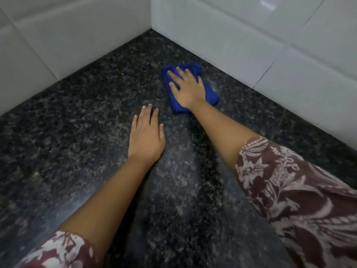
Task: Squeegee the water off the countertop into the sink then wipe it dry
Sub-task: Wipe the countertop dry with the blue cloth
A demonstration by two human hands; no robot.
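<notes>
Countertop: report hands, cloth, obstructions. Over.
Right hand flat on blue cloth, near the tiled wall. Left hand flat on countertop. Nothing seen in the cloth's way.

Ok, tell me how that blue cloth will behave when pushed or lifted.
The blue cloth is bunched in soft folds, so it would probably droop limply if lifted. Pressed under the flat right hand, it likely slides easily over the glossy countertop, though loose edges may fold under. It looks light.
</notes>
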